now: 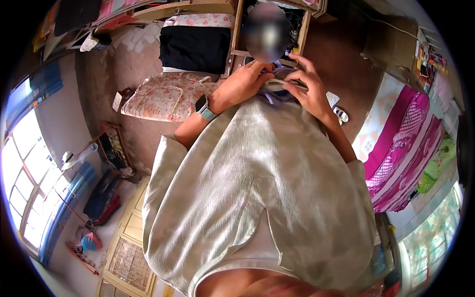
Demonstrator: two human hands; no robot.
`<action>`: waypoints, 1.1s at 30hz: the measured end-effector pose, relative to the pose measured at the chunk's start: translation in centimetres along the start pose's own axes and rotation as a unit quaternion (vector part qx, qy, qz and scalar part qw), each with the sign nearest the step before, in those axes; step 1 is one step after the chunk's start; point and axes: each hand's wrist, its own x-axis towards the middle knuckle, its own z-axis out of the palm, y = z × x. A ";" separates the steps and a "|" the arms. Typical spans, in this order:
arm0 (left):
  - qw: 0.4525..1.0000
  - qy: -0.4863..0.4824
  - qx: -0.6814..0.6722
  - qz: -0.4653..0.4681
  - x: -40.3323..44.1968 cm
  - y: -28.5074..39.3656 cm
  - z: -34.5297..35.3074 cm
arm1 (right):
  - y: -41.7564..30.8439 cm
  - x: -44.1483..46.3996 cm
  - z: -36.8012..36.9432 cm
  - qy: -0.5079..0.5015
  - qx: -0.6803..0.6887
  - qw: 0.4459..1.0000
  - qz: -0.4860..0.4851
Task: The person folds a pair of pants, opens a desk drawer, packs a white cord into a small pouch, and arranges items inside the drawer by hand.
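Note:
My left hand point(242, 84), with a smartwatch point(203, 105) on its wrist, is closed with its fingers bent inward at the front of my body. Between my hands is a bunched purple-grey cloth point(276, 97) with a pale band point(284, 83) along it. My left thumb and fingers grip one side of this cloth. On its other side, my right hand point(309, 84) pinches the band with the thumb, its upper fingers bent outward. A blurred patch just beyond hides part of the scene. My loose light-beige shirt point(257, 173) fills the middle of the view.
Ahead stands an open wooden cabinet point(233, 32) with dark items inside. Left of it lie a folded black cloth point(195, 49) and a floral cushion point(158, 99). A shoe point(340, 115) rests on the floor. Magenta bedding point(401, 148) is to my right.

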 end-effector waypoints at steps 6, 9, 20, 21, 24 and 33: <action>0.999 0.017 0.014 0.037 0.0 1.4 0.4 | -1.1 2.2 1.5 -0.030 0.009 0.996 0.078; 0.997 0.056 0.038 0.047 -0.2 1.3 0.9 | -2.3 1.6 2.7 0.010 -0.006 0.991 0.134; 0.966 0.127 -0.213 -0.072 -1.9 0.5 2.1 | 0.5 0.2 -0.5 -0.135 0.347 0.915 0.155; 0.957 0.126 -0.247 -0.084 -1.7 0.9 2.0 | -0.1 0.6 -0.7 -0.134 0.346 0.916 0.154; 0.957 0.112 -0.258 -0.068 -1.5 1.5 1.8 | -1.0 0.9 -0.9 -0.088 0.161 0.981 0.066; 0.998 0.006 0.028 0.054 -1.0 4.5 -0.6 | -3.0 0.8 0.7 -0.073 -0.057 0.973 0.213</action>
